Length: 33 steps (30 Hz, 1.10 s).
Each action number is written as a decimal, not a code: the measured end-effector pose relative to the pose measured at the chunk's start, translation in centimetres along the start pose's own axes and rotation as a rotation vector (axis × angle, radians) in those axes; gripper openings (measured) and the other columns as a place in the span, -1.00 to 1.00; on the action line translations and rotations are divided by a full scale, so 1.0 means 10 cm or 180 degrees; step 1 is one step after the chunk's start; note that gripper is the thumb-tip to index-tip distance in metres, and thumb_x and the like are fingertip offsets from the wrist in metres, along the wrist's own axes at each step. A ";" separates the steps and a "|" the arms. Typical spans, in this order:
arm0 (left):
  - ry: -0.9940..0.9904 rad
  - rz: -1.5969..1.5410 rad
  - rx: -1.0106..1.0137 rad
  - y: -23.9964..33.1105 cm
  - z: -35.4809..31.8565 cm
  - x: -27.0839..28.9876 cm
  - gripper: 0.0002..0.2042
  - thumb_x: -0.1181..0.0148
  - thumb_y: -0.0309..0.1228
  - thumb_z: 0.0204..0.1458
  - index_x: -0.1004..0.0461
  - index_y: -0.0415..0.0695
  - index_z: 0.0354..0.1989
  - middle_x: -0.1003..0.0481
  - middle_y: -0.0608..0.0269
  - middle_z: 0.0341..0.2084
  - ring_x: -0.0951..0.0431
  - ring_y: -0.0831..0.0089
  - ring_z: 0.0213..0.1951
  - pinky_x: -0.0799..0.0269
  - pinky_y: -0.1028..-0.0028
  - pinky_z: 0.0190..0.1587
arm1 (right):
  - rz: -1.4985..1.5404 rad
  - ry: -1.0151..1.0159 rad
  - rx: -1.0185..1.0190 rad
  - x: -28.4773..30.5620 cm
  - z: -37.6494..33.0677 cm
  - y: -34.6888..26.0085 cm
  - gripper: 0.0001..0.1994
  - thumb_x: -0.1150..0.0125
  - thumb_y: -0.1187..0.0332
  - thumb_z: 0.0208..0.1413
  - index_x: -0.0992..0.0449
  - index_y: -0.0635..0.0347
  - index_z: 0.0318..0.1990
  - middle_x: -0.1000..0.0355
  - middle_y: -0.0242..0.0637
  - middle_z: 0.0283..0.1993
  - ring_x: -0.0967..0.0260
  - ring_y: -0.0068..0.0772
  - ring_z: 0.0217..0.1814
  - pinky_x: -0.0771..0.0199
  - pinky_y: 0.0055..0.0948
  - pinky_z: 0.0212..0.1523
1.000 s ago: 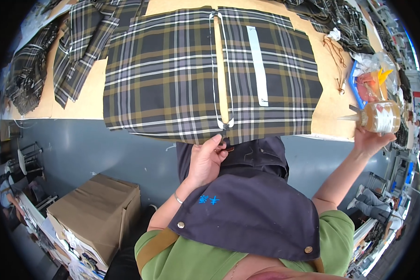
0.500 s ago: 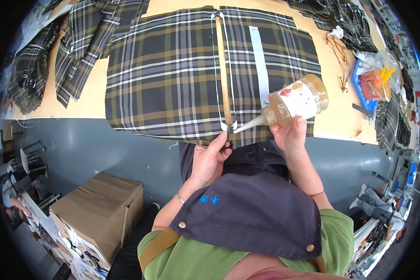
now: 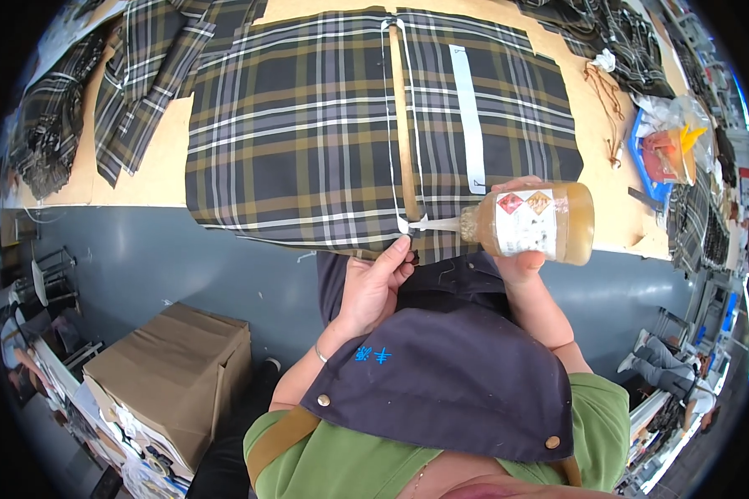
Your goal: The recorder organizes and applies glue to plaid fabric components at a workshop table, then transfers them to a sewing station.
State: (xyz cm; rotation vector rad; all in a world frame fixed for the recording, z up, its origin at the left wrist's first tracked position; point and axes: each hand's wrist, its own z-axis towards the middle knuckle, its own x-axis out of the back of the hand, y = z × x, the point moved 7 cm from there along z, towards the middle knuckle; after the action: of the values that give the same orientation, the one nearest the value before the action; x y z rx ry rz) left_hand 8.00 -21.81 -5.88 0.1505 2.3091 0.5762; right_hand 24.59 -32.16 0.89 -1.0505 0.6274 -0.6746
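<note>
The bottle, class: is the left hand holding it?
No: the right hand grips the bottle, while the left hand pinches the cloth.

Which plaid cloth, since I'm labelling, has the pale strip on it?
The large flat cloth at the left hand: the pale strip lies on its right half. Heaped cloths either side show none.

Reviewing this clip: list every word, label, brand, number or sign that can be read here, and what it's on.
Dark apron: two blue characters, not copied out here.
White label on the bottle: a red diamond and an orange diamond; its dark print is too blurred to read.
White strip on the plaid fabric: dark marks near both ends, too small to make out.
</note>
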 end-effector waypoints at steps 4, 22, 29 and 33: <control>-0.0025 -0.0028 -0.0021 0.01 -0.01 0.00 -0.89 -0.24 -0.41 0.12 -0.55 -0.12 -0.22 -0.54 0.41 -0.34 -0.49 0.66 -0.33 -0.45 0.62 -0.28 | -0.0262 -0.0122 0.0027 -0.06 0.01 -0.05 -0.01 -0.32 -0.41 -0.28 -0.15 0.13 0.18 -0.26 -0.18 -0.03 -0.30 -0.32 0.05 -0.41 -0.31 0.02; -0.0043 -0.0113 -0.0084 0.01 -0.02 0.00 -0.91 -0.21 -0.45 0.13 -0.55 -0.10 -0.21 -0.54 0.43 -0.33 -0.49 0.67 -0.31 -0.44 0.61 -0.25 | -0.0323 -0.0647 0.0995 -0.07 0.06 -0.35 -0.04 -0.62 -0.10 -0.44 -0.21 0.23 0.09 -0.38 -0.01 -0.08 -0.42 -0.15 -0.05 -0.54 -0.28 -0.09; -0.0132 -0.0031 -0.0071 -0.02 0.00 0.03 -0.83 -0.20 -0.47 0.12 -0.49 -0.11 -0.11 -0.51 0.36 -0.26 -0.45 0.60 -0.26 -0.42 0.53 -0.20 | -0.0311 0.0237 0.0684 0.13 0.03 -0.19 -0.02 -0.28 -0.43 -0.27 -0.21 0.15 0.16 -0.29 -0.15 -0.02 -0.31 -0.25 0.01 -0.42 -0.31 -0.01; -0.0209 0.0182 -0.0128 0.01 -0.01 0.03 -0.83 -0.22 -0.47 0.11 -0.50 -0.11 -0.12 -0.51 0.39 -0.28 -0.44 0.62 -0.27 -0.42 0.54 -0.22 | 0.2225 0.0134 -0.0438 0.12 0.14 -0.05 -0.14 -0.21 -0.40 -0.13 -0.25 0.10 0.15 -0.28 -0.12 0.01 -0.33 -0.39 -0.07 -0.44 -0.49 -0.26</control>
State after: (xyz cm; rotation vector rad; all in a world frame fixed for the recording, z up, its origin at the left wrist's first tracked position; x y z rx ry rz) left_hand 7.75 -21.68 -5.97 0.2138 2.2341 0.6369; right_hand 26.33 -32.48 1.66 -0.8614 1.0195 -0.0421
